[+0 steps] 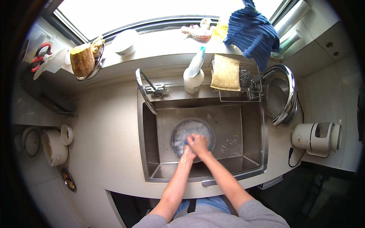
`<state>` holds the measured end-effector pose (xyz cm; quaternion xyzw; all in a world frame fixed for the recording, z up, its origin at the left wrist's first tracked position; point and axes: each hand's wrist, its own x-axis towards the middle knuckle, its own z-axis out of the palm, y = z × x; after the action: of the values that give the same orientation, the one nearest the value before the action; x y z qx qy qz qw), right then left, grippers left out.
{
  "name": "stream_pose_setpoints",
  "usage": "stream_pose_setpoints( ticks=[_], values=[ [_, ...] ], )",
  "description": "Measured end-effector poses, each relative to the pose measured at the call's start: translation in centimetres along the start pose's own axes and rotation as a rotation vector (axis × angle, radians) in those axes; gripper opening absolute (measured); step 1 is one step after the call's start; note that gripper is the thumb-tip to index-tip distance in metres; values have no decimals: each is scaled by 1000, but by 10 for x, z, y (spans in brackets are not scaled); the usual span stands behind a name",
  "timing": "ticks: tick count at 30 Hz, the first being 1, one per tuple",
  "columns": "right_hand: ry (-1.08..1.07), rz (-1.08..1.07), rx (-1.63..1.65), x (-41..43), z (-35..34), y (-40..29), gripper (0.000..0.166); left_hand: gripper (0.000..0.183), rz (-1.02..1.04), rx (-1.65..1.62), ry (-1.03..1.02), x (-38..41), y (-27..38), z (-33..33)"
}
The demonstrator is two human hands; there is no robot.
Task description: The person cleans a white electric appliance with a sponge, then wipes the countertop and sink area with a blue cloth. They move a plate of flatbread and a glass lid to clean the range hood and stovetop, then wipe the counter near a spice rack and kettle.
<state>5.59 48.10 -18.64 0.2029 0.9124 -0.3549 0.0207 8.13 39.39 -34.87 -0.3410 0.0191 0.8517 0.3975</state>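
A round metal basin (172,141) stands in the stainless steel sink (228,122), filled with cloudy, foamy water (188,129). Over its near side my two hands are close together. My right hand (199,143) is curled and slightly blurred, with a small blue piece (186,141), perhaps cloth, at its fingertips. Lower and partly behind it is my left hand (190,152), wet at the wrist; its fingers are mostly hidden, so its grip is unclear.
A chrome faucet (146,94) arches over the sink's left corner. Behind the sink are a spray bottle (194,78) and a wire rack (240,101) with a yellow sponge cloth (225,72). A curved chrome spout (289,94) and a white appliance (313,138) stand at right.
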Motion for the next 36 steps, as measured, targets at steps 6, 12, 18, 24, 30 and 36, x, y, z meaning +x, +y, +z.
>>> stream_pose_setpoints(
  ticks=[6, 12, 18, 24, 30, 36],
  values=[
    [-2, -48, -230, 13, 60, 96, 44, 47, 676, 788, 317, -63, 18, 83],
    [-393, -224, -196, -1, 51, 86, 47, 53, 709, 984, 429, -42, 30, 36],
    [-299, -78, 229, -36, 49, 48, 58, 46, 27, 131, 232, -2, 40, -6],
    [-128, -114, 7, -73, -29, -46, 25, 31, -118, 305, -22, -10, 32, 20],
    [46, -96, 22, -4, -6, 8, 21, 40, 140, 89, 285, -9, -17, 40],
    [59, -3, -174, 20, 56, 75, 44, 68, 566, 872, 452, -71, 2, 99]
  ],
)
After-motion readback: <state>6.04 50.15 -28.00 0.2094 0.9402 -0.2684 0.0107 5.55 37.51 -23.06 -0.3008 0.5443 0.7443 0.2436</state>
